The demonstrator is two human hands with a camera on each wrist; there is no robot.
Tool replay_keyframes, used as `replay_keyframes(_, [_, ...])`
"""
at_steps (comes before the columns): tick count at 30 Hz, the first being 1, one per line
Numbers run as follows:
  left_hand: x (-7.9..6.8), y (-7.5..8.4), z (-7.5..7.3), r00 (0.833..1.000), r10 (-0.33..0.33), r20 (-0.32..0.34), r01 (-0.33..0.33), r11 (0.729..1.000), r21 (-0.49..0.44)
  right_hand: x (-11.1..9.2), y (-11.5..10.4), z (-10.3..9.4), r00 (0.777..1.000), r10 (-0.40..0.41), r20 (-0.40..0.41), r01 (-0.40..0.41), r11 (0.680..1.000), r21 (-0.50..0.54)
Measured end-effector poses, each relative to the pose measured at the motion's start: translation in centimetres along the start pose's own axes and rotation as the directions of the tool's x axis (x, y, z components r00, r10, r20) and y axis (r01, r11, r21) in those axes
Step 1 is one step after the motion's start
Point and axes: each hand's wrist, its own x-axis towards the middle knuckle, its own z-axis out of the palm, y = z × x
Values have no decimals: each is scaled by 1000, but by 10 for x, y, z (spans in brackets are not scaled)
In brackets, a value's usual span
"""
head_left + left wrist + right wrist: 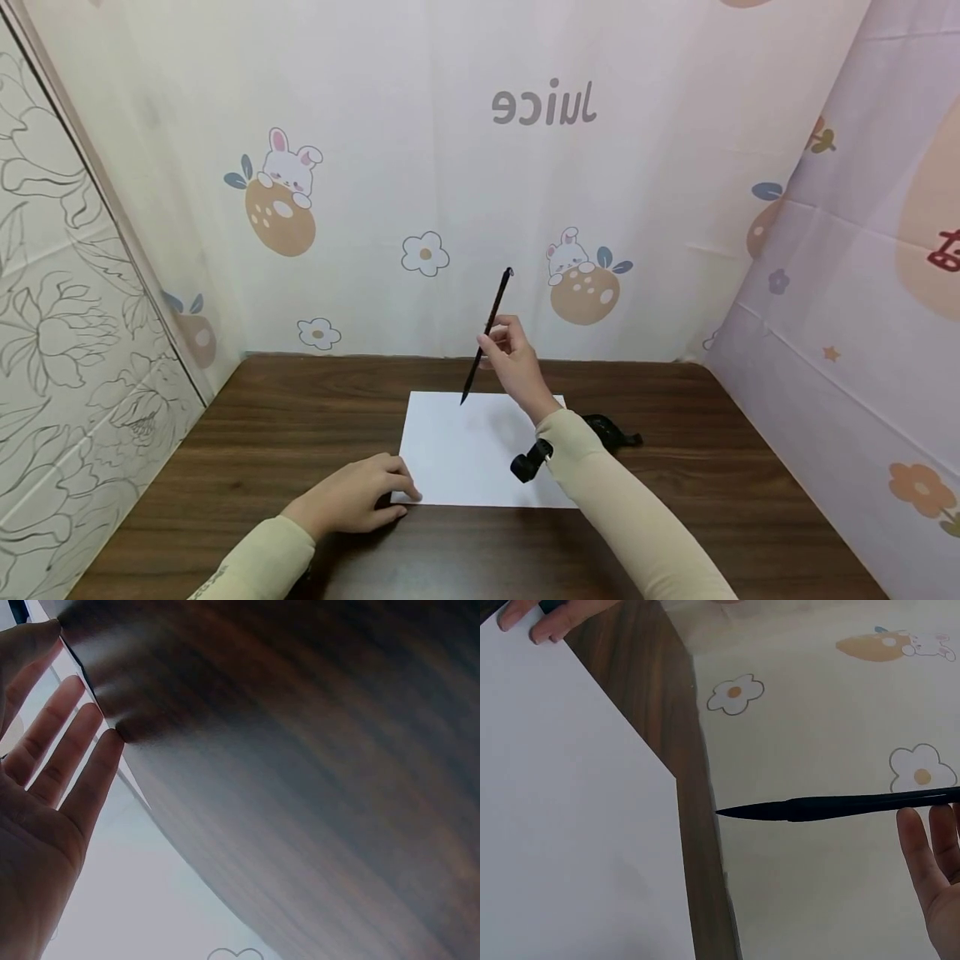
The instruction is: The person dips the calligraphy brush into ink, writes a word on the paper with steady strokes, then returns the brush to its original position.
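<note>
My right hand pinches a dark writing brush by its handle. The brush slants, its pointed dark tip down over the upper part of a white sheet of paper. In the right wrist view the brush shows a dark, tapered head, apart from the paper. My left hand rests at the sheet's lower left corner, fingertips touching paper and table. Its fingers are spread and fairly straight in the left wrist view. The paper's surface looks blank.
A black, shiny object, partly hidden behind my right forearm, lies on the wooden table just right of the paper. A printed curtain hangs behind the table's far edge, with more printed cloth on the right and a flower-patterned panel on the left.
</note>
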Motion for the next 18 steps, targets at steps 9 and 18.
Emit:
replay_keyframes(9, [-1, -1, 1, 1000, 2, 0, -2, 1000, 2, 3, -3, 21, 999, -26, 46, 27, 999, -21])
replay_keyframes(18, [-1, -2, 1, 1000, 2, 1, -2, 1000, 5, 0, 3, 44, 996, -42, 74, 44, 999, -28])
